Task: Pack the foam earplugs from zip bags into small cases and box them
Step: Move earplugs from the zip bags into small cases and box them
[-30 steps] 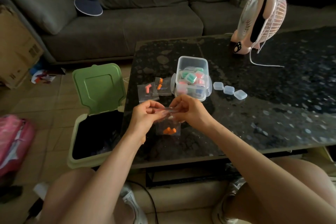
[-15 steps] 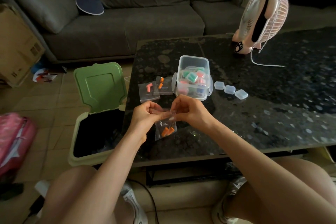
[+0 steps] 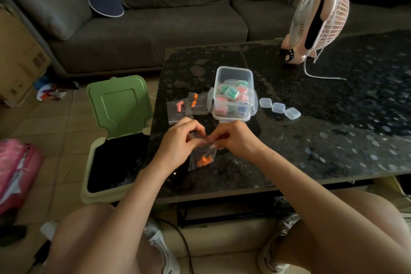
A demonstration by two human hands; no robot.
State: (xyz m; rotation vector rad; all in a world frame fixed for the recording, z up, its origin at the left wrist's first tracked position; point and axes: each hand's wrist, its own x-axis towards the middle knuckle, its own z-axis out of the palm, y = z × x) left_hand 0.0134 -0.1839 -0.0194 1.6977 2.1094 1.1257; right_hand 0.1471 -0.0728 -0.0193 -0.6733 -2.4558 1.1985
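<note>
My left hand (image 3: pixel 181 142) and my right hand (image 3: pixel 233 138) both pinch the top edge of a small clear zip bag (image 3: pixel 201 158) above the dark table (image 3: pixel 311 151). Orange foam earplugs (image 3: pixel 204 161) lie in the bag's bottom. Two more zip bags rest on the table beyond my hands, one with pink earplugs (image 3: pixel 179 107), one with orange earplugs (image 3: pixel 195 102). A clear plastic box (image 3: pixel 233 93) behind them holds several small filled cases. Three small clear cases (image 3: pixel 279 108) sit in a row to its right.
A green-lidded bin (image 3: pixel 115 140) stands open on the floor at the table's left edge. A pink fan (image 3: pixel 318 18) with a white cord stands at the table's back. A grey sofa (image 3: pixel 155 18) with a dark visor on it is behind.
The bag with orange earplugs hangs a little lower and more to the right under my fingers. Both hands stay pinched on its top edge, closer together.
</note>
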